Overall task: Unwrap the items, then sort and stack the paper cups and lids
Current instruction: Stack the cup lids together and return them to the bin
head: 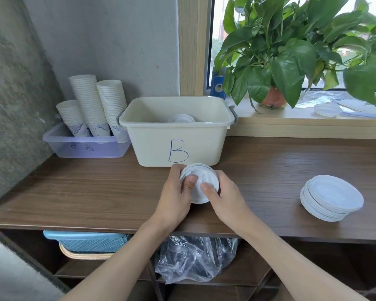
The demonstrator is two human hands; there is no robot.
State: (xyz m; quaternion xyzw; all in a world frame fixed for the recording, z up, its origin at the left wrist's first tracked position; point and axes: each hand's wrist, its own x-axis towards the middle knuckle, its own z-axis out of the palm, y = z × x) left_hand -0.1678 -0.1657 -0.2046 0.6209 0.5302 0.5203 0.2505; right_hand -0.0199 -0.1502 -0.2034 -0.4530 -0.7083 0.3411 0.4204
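Note:
Both hands hold a small stack of white lids (201, 175) just above the wooden counter, in front of the cream bin marked B (178, 135). My left hand (175, 193) grips the stack's left side with its thumb on top. My right hand (223, 195) grips the right side, thumb also pressed on the top lid. More white lids (181, 118) lie inside the bin. A second, leaning stack of lids (331, 197) sits on the counter at the right. Three stacks of paper cups (96, 105) stand in a clear tray (85, 146) at the back left.
A potted plant (291, 57) stands on the window sill, with a clear lid (327, 109) and plastic wrapping beside it. A blue box (218, 88) sits behind the bin. Under the counter are a crumpled clear plastic bag (195, 259) and a blue basket (87, 242).

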